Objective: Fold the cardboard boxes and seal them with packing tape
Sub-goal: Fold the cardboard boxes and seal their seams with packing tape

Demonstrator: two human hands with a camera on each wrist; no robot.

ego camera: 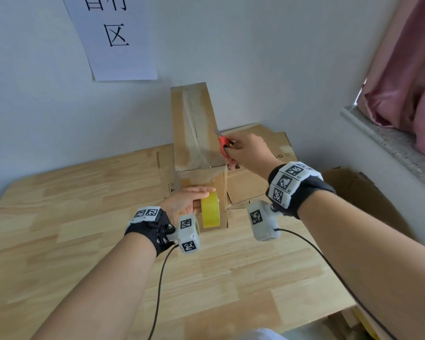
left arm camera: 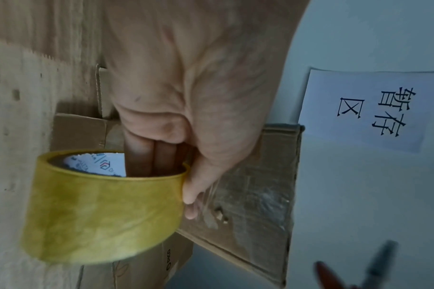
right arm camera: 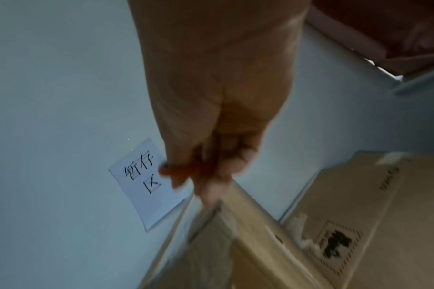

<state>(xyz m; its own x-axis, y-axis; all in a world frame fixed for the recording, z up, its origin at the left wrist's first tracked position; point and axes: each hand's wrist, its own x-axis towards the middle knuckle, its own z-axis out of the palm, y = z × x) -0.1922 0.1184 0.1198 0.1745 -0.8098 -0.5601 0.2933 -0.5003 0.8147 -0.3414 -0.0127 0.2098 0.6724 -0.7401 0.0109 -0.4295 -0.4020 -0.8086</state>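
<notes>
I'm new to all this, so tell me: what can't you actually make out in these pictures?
- Scissors: head view, right hand covers the handles; right wrist view too blurred.
- Tape roll free end: unseen in either view.
- Wall sign: head view's top edge cuts it off.
- Flattened boxes: tall box hides part.

Yellow tape roll point(ego camera: 210, 213), red scissors point(ego camera: 223, 146)

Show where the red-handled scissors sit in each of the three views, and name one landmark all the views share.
Head: red-handled scissors right of centre, gripped by the right hand beside the upright cardboard box.
Left wrist: bottom right corner, blurred red handle and dark blade.
Right wrist: centre, a red blur among the curled fingers.
Shared landmark: the paper sign on the wall.
</notes>
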